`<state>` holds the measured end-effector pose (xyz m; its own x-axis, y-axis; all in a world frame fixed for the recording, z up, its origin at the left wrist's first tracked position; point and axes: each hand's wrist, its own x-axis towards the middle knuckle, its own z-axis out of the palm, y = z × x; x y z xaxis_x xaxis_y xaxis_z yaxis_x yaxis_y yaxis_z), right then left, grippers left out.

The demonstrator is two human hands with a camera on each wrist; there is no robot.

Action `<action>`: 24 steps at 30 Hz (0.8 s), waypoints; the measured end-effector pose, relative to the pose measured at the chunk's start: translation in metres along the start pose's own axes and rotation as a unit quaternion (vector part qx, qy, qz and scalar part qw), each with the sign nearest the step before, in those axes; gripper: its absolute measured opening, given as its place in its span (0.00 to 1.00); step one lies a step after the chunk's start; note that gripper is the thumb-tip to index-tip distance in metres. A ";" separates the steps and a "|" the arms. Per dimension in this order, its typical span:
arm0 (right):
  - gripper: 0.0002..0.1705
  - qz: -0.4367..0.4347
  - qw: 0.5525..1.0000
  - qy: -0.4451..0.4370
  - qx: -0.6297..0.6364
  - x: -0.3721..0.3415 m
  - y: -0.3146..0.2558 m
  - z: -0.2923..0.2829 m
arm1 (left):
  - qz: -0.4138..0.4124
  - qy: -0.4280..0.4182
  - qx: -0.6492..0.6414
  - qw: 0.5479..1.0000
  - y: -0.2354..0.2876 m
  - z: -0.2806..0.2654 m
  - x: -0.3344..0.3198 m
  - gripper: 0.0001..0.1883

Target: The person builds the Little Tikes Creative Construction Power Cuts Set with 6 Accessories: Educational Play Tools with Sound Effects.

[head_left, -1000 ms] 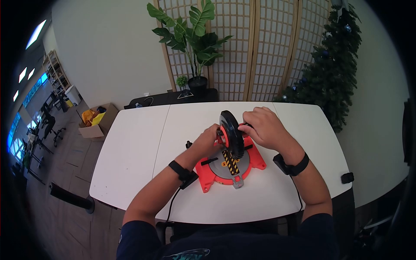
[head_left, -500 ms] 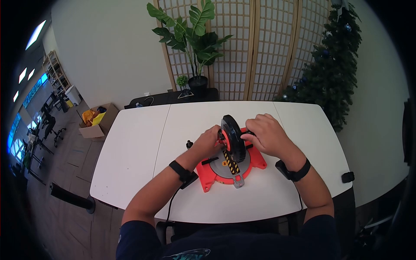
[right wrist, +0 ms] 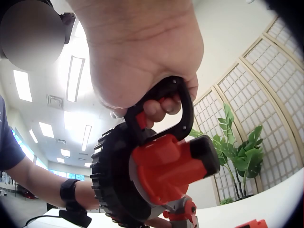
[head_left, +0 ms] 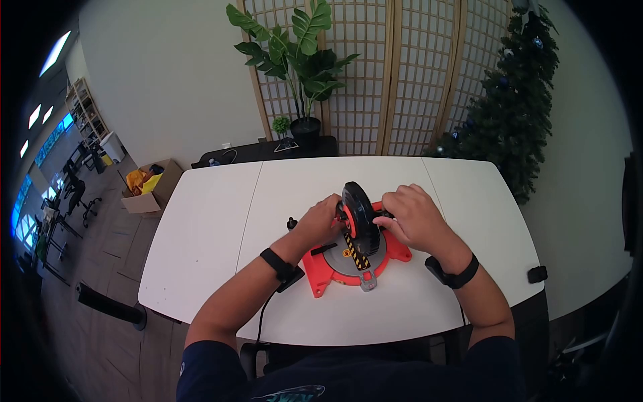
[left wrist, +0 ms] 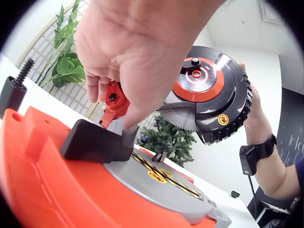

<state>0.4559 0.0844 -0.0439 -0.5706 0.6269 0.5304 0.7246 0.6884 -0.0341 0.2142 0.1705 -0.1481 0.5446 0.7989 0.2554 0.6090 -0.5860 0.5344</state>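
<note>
A toy miter saw with a red base (head_left: pixel 321 276) and a round grey turntable (left wrist: pixel 142 178) stands on the white table. Its black saw head (head_left: pixel 358 213) is raised over the base, and the grey toothed blade (left wrist: pixel 178 118) shows below the guard. My right hand (head_left: pixel 416 218) grips the black loop handle (right wrist: pixel 186 116), fingers curled through it by the red trigger (right wrist: pixel 142 119). At the back of the saw, my left hand (head_left: pixel 319 220) holds the red bracket (left wrist: pixel 113 102) between fingers and thumb. The palm hides part of that bracket.
A black knob with a screw (left wrist: pixel 21 78) stands left of the base. The white table (head_left: pixel 201 241) spreads around the saw, with a small black object (head_left: pixel 536 275) at its right edge. Behind are a potted plant (head_left: pixel 306 127) and a folding screen (head_left: pixel 362 87).
My right hand has come down and toward me, slightly right, and the saw head has dipped with it. The left hand and the base stay nearly in place.
</note>
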 end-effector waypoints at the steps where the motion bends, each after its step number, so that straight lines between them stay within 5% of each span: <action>1: 0.20 -0.003 1.000 0.006 0.000 -0.001 0.000 0.000 | 0.006 0.003 -0.003 1.000 0.000 0.000 0.000 0.25; 24: 0.20 -0.004 1.000 -0.001 -0.014 -0.018 -0.010 0.004 | -0.004 -0.009 0.005 1.000 0.005 -0.003 0.001 0.22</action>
<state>0.4571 0.0676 -0.0565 -0.5777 0.6224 0.5281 0.7305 0.6828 -0.0057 0.2161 0.1685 -0.1424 0.5498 0.8014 0.2354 0.6195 -0.5803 0.5286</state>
